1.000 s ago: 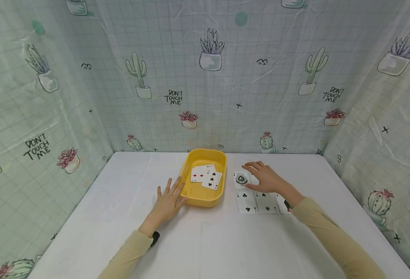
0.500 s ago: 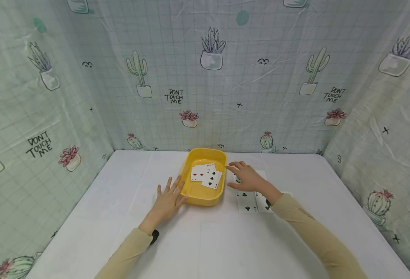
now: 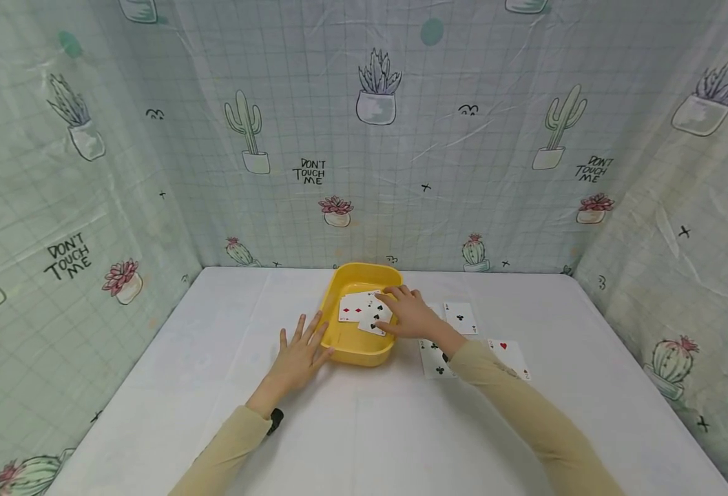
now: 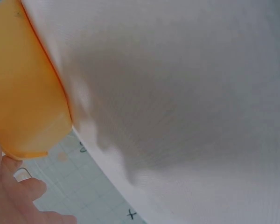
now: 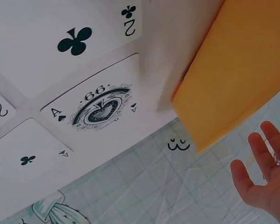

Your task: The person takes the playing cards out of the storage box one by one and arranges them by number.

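A yellow plastic tray (image 3: 345, 350) stands at the middle back of the table, with several overlapping playing cards (image 3: 352, 307) face up in it. My left hand (image 3: 295, 362) rests at the tray's left rim, fingers spread; the left wrist view shows its fingers by the tray wall (image 4: 28, 84). Over the tray's right side reaches my right hand (image 3: 412, 315), thumb and fingers apart, fingertips over the cards. Nothing shows between them. The right wrist view has this hand (image 5: 270, 182) beyond the tray's rim.
Right of the tray lie face-up cards in two rows: an ace of spades (image 5: 102, 112), an ace of clubs (image 3: 460, 318), a two of clubs (image 3: 433, 362) and a two of hearts (image 3: 509, 357). My right forearm partly covers them. A patterned curtain (image 3: 376, 193) encloses the table.
My right hand has moved left, from above the ace of spades to over the tray. The left hand stays at the tray's rim.
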